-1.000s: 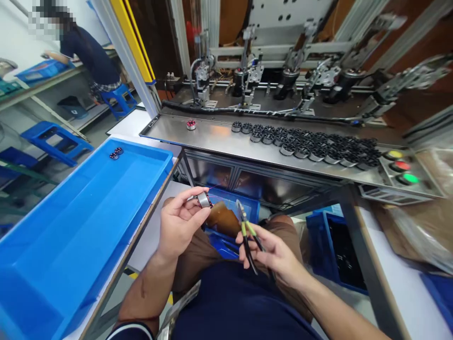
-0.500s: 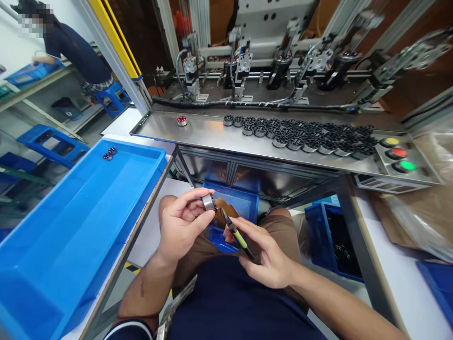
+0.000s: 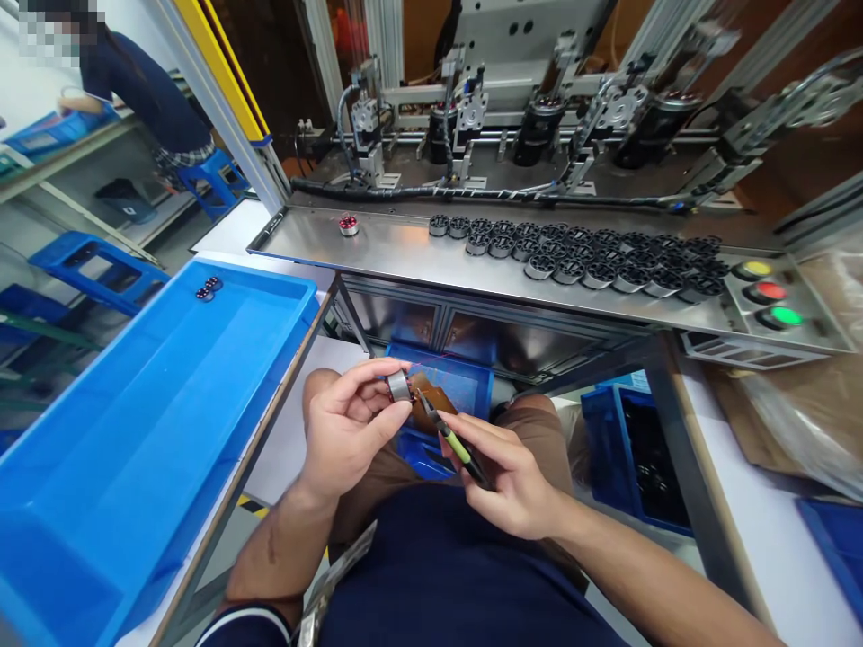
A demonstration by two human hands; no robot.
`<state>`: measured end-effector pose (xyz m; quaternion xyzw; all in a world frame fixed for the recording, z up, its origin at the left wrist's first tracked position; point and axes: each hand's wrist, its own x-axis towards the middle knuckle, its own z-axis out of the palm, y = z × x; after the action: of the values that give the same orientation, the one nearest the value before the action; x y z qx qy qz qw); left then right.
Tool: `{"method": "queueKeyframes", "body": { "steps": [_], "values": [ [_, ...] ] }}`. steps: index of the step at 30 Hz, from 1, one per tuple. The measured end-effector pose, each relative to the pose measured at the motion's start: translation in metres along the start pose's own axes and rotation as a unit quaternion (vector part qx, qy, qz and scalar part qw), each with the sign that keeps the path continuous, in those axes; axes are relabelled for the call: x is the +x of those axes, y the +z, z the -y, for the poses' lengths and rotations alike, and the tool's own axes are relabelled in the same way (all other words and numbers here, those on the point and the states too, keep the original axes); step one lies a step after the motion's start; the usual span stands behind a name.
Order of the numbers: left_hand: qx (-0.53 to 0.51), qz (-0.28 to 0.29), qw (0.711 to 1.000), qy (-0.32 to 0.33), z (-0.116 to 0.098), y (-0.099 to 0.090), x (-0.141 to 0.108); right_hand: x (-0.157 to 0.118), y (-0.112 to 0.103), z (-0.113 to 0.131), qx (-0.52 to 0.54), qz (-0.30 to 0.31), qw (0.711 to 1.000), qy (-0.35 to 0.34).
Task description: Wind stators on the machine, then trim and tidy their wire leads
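Note:
My left hand (image 3: 354,418) pinches a small motor stator (image 3: 399,386), a silvery ring with dark and reddish parts at its rims, between thumb and fingers. In my right hand (image 3: 509,472) is a pair of cutting pliers (image 3: 455,440) with green and black handles. The pliers' tips point up and left, close to the stator's right side; whether they touch it I cannot tell. Below both hands lies a piece of brown cardboard (image 3: 431,409), over a blue bin (image 3: 465,382) that holds thin wire scraps.
A metal ledge (image 3: 397,256) ahead carries several black-topped stators (image 3: 566,252) and one red-wound stator (image 3: 348,225). At its right end are push buttons (image 3: 769,292). A blue tray (image 3: 162,395) with small parts stands left. A blue crate (image 3: 610,431) is at right; a co-worker (image 3: 145,90) sits far left.
The pliers and my right hand have shifted slightly, with the handles turned a little. My left hand and the stator stay almost in place. The view has tilted a little.

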<state>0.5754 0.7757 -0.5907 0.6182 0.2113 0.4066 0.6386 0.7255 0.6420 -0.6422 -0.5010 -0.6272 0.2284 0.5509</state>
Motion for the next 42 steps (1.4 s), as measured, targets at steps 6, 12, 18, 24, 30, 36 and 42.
{"method": "queueKeyframes", "body": {
  "steps": [6,12,18,24,30,36,42],
  "values": [
    [0.031,-0.016,0.998,0.049,-0.003,0.000,-0.001,0.003,-0.002,0.006,0.005,0.018,1.000,0.004],
    [0.104,-0.024,0.990,0.095,-0.009,0.002,-0.005,0.007,0.000,0.007,0.016,0.024,1.000,-0.011],
    [0.107,-0.006,0.990,0.095,-0.007,-0.001,-0.007,0.009,0.001,0.005,0.006,0.020,0.999,-0.026],
    [0.119,-0.003,0.988,0.099,-0.006,-0.001,-0.008,0.007,0.001,0.004,-0.027,0.010,1.000,0.003],
    [0.132,0.003,0.984,0.118,-0.007,-0.002,-0.009,0.012,0.002,0.006,-0.006,0.008,1.000,0.004],
    [0.153,0.012,0.980,0.124,-0.009,-0.002,-0.009,0.013,0.002,0.007,-0.015,0.003,1.000,-0.007],
    [0.149,0.030,0.980,0.127,-0.005,-0.004,-0.010,0.009,0.005,0.004,-0.022,-0.020,0.999,0.012]
  ]
}}
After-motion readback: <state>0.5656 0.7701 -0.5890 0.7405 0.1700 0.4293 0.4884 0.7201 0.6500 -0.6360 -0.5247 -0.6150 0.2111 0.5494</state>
